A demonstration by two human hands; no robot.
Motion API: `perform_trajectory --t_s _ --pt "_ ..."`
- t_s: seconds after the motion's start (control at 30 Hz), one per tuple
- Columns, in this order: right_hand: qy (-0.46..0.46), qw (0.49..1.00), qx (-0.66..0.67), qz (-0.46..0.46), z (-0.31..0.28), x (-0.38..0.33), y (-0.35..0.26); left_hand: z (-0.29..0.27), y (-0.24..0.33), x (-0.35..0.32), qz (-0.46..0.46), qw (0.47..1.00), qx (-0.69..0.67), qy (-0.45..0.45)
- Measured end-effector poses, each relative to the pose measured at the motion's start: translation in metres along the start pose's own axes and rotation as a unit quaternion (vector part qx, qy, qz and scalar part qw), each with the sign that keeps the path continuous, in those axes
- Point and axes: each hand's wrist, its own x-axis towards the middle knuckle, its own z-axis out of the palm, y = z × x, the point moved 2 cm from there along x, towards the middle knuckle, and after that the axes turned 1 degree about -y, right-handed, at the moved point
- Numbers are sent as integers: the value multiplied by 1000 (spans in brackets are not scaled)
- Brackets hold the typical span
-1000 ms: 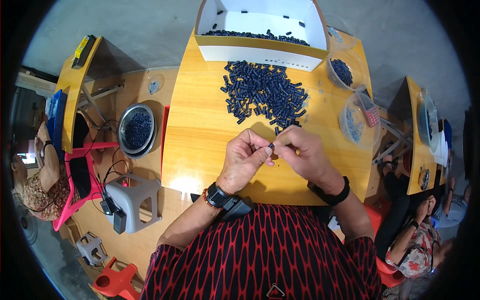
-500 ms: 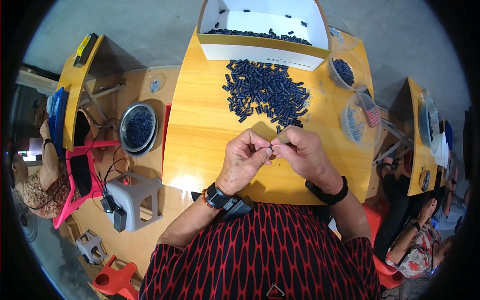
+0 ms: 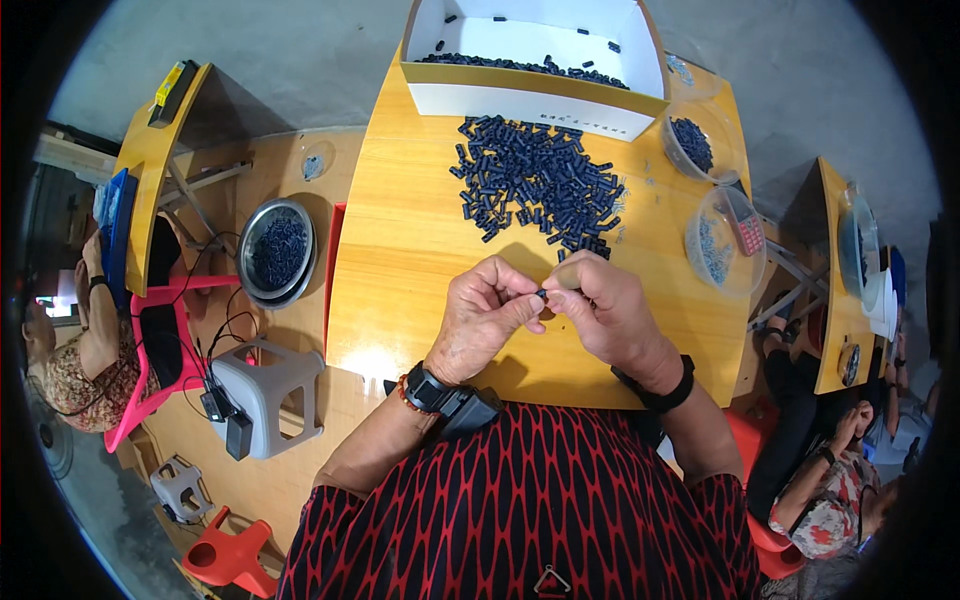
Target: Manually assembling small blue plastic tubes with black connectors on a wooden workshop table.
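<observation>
My left hand (image 3: 485, 318) and my right hand (image 3: 610, 312) meet over the near part of the yellow wooden table (image 3: 400, 220). Both pinch one small dark cylindrical piece (image 3: 542, 294) between thumbs and fingertips, which cover most of it. Just beyond my fingers spreads a heap of similar short dark blue-black cylinders (image 3: 540, 180). Behind the heap stands an open white box (image 3: 500, 103) with a gold-coloured rim, holding more of these pieces.
At the table's right are a clear bowl (image 3: 673, 155) of dark pieces and a clear bowl (image 3: 697, 265) of tiny pale bits, beside a red-keyed calculator (image 3: 748, 236). A metal basin (image 3: 306, 262) and grey stool (image 3: 255, 405) stand left. Co-workers sit at both sides.
The view has shifted very slightly. My hands keep nearly the same pinch on the small piece, a bit more of which shows. A co-worker's hands at the right have moved.
</observation>
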Motion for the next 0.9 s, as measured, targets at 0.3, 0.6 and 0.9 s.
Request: perform_trajectory --t_s 0.3,0.6,0.9 --pt "-36 998 5 -50 1 0 4 -1 -3 -2 2 1000 -19 -3" --pt "10 989 119 91 -2 -6 11 -2 -1 -3 3 1000 -7 7" --pt "19 993 76 89 1 -2 8 -2 -5 -2 26 1000 5 11"
